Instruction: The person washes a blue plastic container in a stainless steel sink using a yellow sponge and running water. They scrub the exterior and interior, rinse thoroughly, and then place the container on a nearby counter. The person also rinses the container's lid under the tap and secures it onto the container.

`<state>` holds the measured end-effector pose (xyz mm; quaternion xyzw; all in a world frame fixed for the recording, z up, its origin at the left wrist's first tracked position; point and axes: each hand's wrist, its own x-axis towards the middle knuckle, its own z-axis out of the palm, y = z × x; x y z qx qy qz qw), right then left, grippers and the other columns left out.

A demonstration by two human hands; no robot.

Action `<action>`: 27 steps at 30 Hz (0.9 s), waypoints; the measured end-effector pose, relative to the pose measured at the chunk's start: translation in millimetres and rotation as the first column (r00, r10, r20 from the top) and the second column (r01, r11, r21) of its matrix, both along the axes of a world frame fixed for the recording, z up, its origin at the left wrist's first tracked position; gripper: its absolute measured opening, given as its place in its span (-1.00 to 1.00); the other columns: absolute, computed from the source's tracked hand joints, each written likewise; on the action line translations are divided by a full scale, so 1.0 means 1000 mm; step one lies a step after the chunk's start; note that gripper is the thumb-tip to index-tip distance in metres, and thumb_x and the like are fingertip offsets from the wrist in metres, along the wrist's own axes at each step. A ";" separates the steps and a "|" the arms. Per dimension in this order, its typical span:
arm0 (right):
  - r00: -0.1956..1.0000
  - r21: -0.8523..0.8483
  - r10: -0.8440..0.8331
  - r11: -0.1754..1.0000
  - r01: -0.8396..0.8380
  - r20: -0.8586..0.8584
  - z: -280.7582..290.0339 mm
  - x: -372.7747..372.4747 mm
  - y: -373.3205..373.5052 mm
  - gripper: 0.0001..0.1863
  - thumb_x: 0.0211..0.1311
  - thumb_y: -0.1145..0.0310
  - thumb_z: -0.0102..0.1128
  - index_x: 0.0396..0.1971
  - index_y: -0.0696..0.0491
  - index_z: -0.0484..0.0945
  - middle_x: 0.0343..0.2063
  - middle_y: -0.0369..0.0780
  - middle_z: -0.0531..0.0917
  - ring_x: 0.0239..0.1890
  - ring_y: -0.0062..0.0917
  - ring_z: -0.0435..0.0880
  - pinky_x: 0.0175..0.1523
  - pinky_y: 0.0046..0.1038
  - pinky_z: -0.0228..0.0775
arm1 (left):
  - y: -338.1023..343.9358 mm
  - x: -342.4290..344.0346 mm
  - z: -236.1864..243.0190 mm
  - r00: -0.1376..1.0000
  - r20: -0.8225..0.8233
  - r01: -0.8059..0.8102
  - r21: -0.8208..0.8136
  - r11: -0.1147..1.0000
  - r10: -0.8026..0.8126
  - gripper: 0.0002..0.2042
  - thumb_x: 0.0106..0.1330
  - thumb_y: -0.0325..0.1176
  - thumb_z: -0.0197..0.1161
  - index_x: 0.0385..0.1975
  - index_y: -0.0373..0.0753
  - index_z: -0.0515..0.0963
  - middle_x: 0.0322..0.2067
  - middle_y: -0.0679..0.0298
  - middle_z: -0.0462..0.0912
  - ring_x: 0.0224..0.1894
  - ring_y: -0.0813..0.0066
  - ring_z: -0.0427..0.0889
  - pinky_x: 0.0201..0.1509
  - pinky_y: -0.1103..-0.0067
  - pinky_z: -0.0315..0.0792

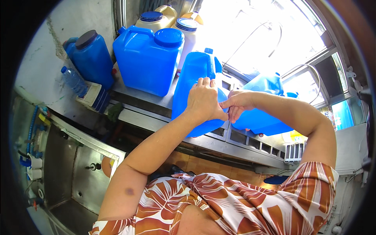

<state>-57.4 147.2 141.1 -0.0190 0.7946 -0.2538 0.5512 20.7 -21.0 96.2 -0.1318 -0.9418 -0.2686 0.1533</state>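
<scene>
A blue plastic jug (pixel 192 70) stands on the metal counter in front of me, its handle side turned away. My left hand (pixel 203 98) lies over the jug's near top, fingers close together and bent over it, thumb toward the right. Against the jug's right side, my right hand (pixel 239 104) curls its fingers downward, its thumb touching my left hand. Both hands hide the part of the jug beneath them, so any lid there is not visible. Right beside my right hand is another blue jug (pixel 260 113).
Left of the held jug stand a large blue jug (pixel 147 58) and a dark-lidded blue jug (pixel 92 56). Two cream jugs (pixel 150 21) are behind. A water bottle (pixel 74 81) rests on a small box (pixel 92 94). A steel sink (pixel 64 172) is at lower left.
</scene>
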 end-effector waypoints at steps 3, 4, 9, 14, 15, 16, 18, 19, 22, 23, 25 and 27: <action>1.000 0.026 -0.005 1.000 0.005 -0.031 0.005 0.003 -0.005 -0.31 0.13 -0.04 0.34 -0.32 0.48 0.57 -0.45 0.13 0.67 -0.49 -0.28 0.74 -0.35 -0.43 0.67 | 0.002 0.000 0.000 1.000 0.017 0.007 0.029 1.000 -0.008 -0.04 -0.45 0.06 0.46 0.00 -0.57 0.44 -0.10 -0.07 0.53 0.03 0.10 0.49 0.11 0.42 0.44; 0.999 0.029 -0.007 1.000 0.008 -0.037 0.006 0.004 -0.007 -0.33 0.11 -0.01 0.36 -0.33 0.48 0.57 -0.46 0.13 0.67 -0.50 -0.27 0.73 -0.37 -0.43 0.66 | 0.002 0.001 -0.001 1.000 -0.005 0.005 0.042 0.999 -0.005 -0.06 -0.45 0.05 0.48 -0.03 -0.57 0.45 -0.09 -0.07 0.53 0.04 0.11 0.49 0.12 0.42 0.44; 0.995 0.045 0.014 0.999 -0.010 -0.095 0.005 0.008 -0.013 -0.33 0.12 -0.05 0.33 -0.40 0.44 0.58 -0.50 0.09 0.67 -0.55 -0.30 0.72 -0.39 -0.39 0.63 | -0.002 0.002 -0.003 0.993 -0.119 -0.001 -0.060 0.998 -0.006 0.04 -0.49 0.11 0.48 0.04 -0.56 0.40 -0.11 -0.01 0.52 -0.01 0.13 0.49 0.09 0.42 0.43; 0.993 0.062 -0.027 0.997 0.035 -0.116 0.004 0.009 -0.011 -0.34 0.20 -0.04 0.24 -0.37 0.45 0.57 -0.46 0.12 0.67 -0.54 -0.27 0.73 -0.40 -0.38 0.64 | -0.004 0.002 0.000 0.996 0.072 0.064 -0.086 0.994 -0.058 0.03 -0.45 0.11 0.48 0.06 -0.54 0.37 -0.08 -0.02 0.51 0.01 0.13 0.49 0.11 0.41 0.41; 0.995 0.049 -0.033 0.998 0.038 -0.091 0.005 0.007 -0.010 -0.34 0.22 -0.05 0.22 -0.36 0.45 0.57 -0.46 0.13 0.67 -0.53 -0.27 0.73 -0.41 -0.38 0.64 | -0.002 0.003 0.001 0.996 0.068 0.064 -0.090 0.994 -0.058 0.03 -0.44 0.11 0.47 0.06 -0.54 0.38 -0.08 -0.02 0.51 0.01 0.13 0.49 0.11 0.41 0.41; 0.995 0.057 -0.047 0.997 0.052 -0.087 0.007 0.003 -0.010 -0.34 0.24 -0.05 0.19 -0.35 0.45 0.57 -0.45 0.14 0.67 -0.53 -0.27 0.73 -0.43 -0.38 0.64 | -0.004 0.001 0.003 0.998 0.032 0.059 -0.088 0.994 -0.057 0.02 -0.43 0.11 0.47 0.06 -0.54 0.38 -0.08 -0.02 0.51 0.02 0.12 0.49 0.12 0.41 0.40; 0.994 0.043 -0.017 0.999 0.022 -0.104 0.011 -0.005 -0.010 -0.33 0.27 -0.07 0.15 -0.34 0.44 0.57 -0.45 0.14 0.67 -0.52 -0.25 0.74 -0.46 -0.39 0.63 | -0.006 0.001 0.006 0.997 0.038 0.070 -0.091 0.993 -0.067 0.01 -0.42 0.10 0.46 0.07 -0.54 0.38 -0.07 -0.03 0.50 0.03 0.12 0.49 0.12 0.42 0.40; 0.988 0.067 -0.017 0.997 0.028 -0.151 0.012 -0.009 -0.011 -0.33 0.28 -0.08 0.12 -0.33 0.43 0.57 -0.45 0.14 0.67 -0.51 -0.25 0.74 -0.48 -0.40 0.63 | -0.007 0.001 0.006 0.996 0.050 0.084 -0.093 0.992 -0.079 0.00 -0.41 0.10 0.46 0.07 -0.54 0.38 -0.07 -0.03 0.50 0.04 0.11 0.49 0.13 0.42 0.40; 0.995 0.070 0.051 0.997 -0.045 -0.089 0.014 -0.018 -0.015 -0.32 0.30 -0.09 0.10 -0.34 0.42 0.57 -0.47 0.12 0.67 -0.54 -0.25 0.73 -0.50 -0.41 0.62 | -0.010 -0.001 0.007 0.992 0.053 0.119 -0.089 0.989 -0.115 -0.01 -0.42 0.09 0.46 0.06 -0.52 0.41 -0.05 -0.04 0.51 0.04 0.11 0.49 0.15 0.42 0.40; 0.994 0.094 0.077 0.993 -0.070 -0.072 0.014 -0.019 -0.016 -0.32 0.30 -0.09 0.09 -0.35 0.42 0.57 -0.48 0.11 0.67 -0.55 -0.26 0.73 -0.51 -0.41 0.61 | -0.011 -0.002 0.006 0.990 0.065 0.132 -0.094 0.987 -0.126 -0.02 -0.42 0.09 0.46 0.05 -0.51 0.41 -0.05 -0.03 0.51 0.03 0.11 0.49 0.15 0.42 0.39; 0.989 0.113 0.109 0.989 -0.097 -0.102 0.013 -0.019 -0.019 -0.34 0.31 -0.07 0.08 -0.38 0.41 0.57 -0.51 0.11 0.67 -0.58 -0.27 0.72 -0.51 -0.42 0.60 | -0.011 -0.003 0.004 0.990 0.062 0.130 -0.085 0.988 -0.125 -0.02 -0.43 0.09 0.47 0.05 -0.51 0.42 -0.06 -0.02 0.52 0.02 0.12 0.50 0.15 0.42 0.40; 0.987 0.124 0.121 0.986 -0.108 -0.106 0.013 -0.018 -0.020 -0.35 0.33 -0.06 0.06 -0.40 0.40 0.57 -0.53 0.10 0.67 -0.60 -0.28 0.71 -0.52 -0.42 0.59 | -0.010 -0.004 0.003 0.991 0.048 0.130 -0.082 0.988 -0.126 -0.02 -0.44 0.09 0.48 0.04 -0.50 0.43 -0.07 -0.01 0.53 0.01 0.12 0.51 0.15 0.42 0.40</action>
